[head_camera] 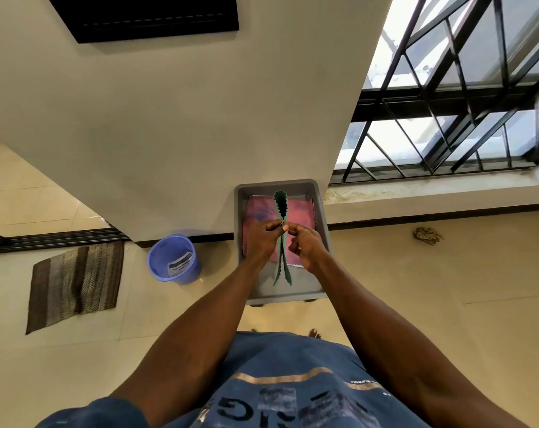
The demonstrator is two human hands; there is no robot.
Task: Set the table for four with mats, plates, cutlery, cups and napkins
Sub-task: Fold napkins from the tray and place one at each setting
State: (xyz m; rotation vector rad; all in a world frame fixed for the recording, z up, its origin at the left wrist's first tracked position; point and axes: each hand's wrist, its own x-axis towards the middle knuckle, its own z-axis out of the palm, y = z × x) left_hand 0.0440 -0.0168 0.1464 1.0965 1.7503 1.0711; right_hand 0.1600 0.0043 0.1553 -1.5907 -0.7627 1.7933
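Head view, looking down past a blue printed shirt [280, 393] at a grey plastic bin [320, 239] on a beige tiled floor [447, 304]. Landmark for all positions: the bin.

Above the bin's middle: a green mat [281, 205] with scalloped edges, held up on edge and bent double, its folded loop toward the far wall of the bin and its two free ends splayed apart toward the near wall. Left hand [263, 239] pinching the mat from the left side, thumb and fingers closed on the sheet. Right hand [307, 245] pinching the same mat from the right side, fingers curled, fingertips meeting those of the left hand at the fold. Both hands clamped on the mat, close together, over the bin's interior.

Inside the bin, flat on its bottom beneath the hands: a pink-purple cloth [299, 208], partly hidden by both hands and the mat.

Left of the bin, on the floor near the wall: a blue bucket [174, 259] with a white label inside. Further left of the bin: a brown striped floor mat [75, 282]. Right of the bin, well apart, near the skirting: a small crumpled brownish object [427, 235], identity unclear. Behind and right of the bin: a window with black metal grille [453, 97] above a pale sill. Near edge of the bin: toes of two bare feet [314, 333] just showing above the shirt.
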